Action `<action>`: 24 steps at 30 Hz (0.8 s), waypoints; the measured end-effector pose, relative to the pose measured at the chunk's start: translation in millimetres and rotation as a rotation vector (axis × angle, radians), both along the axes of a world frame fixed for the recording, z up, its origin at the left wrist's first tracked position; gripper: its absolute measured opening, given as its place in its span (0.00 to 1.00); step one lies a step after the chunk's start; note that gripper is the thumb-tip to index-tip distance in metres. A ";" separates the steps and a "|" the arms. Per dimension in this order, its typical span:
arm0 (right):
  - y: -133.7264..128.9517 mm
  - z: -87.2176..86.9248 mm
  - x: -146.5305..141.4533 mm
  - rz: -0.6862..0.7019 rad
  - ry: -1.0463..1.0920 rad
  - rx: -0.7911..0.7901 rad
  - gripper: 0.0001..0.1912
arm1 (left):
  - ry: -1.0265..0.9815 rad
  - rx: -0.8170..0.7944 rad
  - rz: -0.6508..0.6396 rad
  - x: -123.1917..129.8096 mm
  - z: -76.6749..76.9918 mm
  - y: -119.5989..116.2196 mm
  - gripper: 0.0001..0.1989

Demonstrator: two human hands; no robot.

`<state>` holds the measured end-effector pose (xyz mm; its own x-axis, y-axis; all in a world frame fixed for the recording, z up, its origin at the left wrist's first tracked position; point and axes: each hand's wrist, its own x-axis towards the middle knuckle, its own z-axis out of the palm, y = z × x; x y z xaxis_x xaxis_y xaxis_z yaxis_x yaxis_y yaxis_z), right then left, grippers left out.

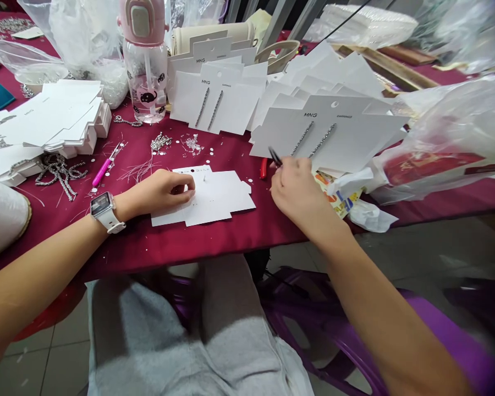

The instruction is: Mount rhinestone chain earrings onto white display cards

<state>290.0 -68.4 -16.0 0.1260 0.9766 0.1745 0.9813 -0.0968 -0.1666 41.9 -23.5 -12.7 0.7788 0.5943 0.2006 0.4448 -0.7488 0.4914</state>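
My left hand, a watch on its wrist, rests on the left part of a white earring card. Its thumb and fingers are curled together; whatever they may hold is hidden. The card lies flat on the cloth, with a small pin standing up near its top and tiny holes lower down. To the right of the card, my right hand is raised and closed around a dark, slim-ended tool, its kind unclear. Beside that hand shows a red handle.
Finished earring cards lean at the back, near a pink-lidded bottle. Stacked blank cards, silver chains and a pink seam ripper-like tool lie left. Plastic bags fill the right. The table's front edge is close.
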 end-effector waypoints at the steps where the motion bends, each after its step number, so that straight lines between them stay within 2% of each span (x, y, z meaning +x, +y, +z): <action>1: -3.5 2.5 0.6 0.018 0.079 0.033 0.17 | 0.001 -0.010 0.002 0.0 0.0 0.2 0.09; 3: -11.3 9.0 -2.6 0.128 0.227 0.035 0.16 | -0.002 -0.027 0.005 0.0 0.1 0.7 0.09; 5: -17.6 14.2 -10.4 0.230 0.329 -0.015 0.22 | -0.006 -0.034 0.008 0.1 0.3 1.2 0.10; 7: -20.0 15.5 -20.0 0.255 0.340 -0.054 0.27 | -0.010 -0.039 0.009 0.2 0.3 1.5 0.10; 10: -16.1 12.5 -33.2 0.285 0.224 -0.070 0.25 | -0.012 -0.056 0.013 -0.2 0.1 1.8 0.10; 13: -9.9 11.1 -42.7 0.314 0.009 -0.067 0.22 | -0.007 -0.071 0.024 -0.7 0.3 1.8 0.10; 17: -6.8 13.0 -50.2 0.331 -0.238 -0.053 0.26 | -0.001 -0.082 0.027 -0.9 0.6 2.0 0.11; 24: -1.2 5.2 -56.7 0.335 -0.277 -0.039 0.29 | -0.007 -0.077 0.029 -1.1 -0.6 2.7 0.11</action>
